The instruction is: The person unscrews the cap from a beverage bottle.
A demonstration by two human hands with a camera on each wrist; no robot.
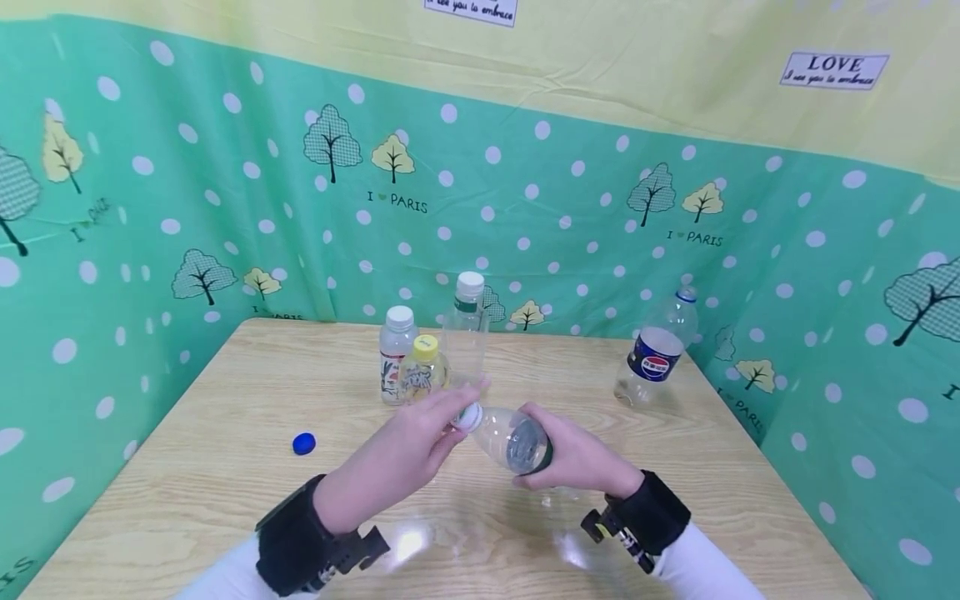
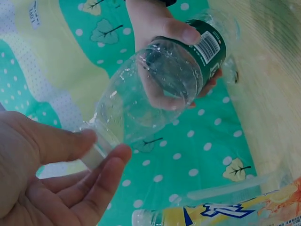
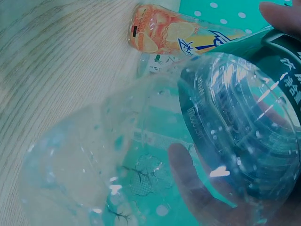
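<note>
A clear plastic bottle [image 1: 498,433] with a dark green label is tilted above the table between the two hands. Its white cap [image 1: 469,417] is pinched between the thumb and fingers of my left hand [image 1: 401,446]. My right hand [image 1: 573,454] grips the bottle's body around the label [image 2: 212,49], as the left wrist view shows. In the right wrist view, fingers [image 3: 188,181] show through the clear plastic. Whether the cap is tight on the neck, I cannot tell.
Behind the left hand stand a white-capped bottle [image 1: 393,367], a yellow-capped bottle [image 1: 424,375] and a tall clear bottle [image 1: 467,333]. A Pepsi-labelled bottle [image 1: 656,354] stands back right. A blue cap [image 1: 303,443] lies left. An orange-labelled bottle [image 3: 164,30] shows in the wrist views.
</note>
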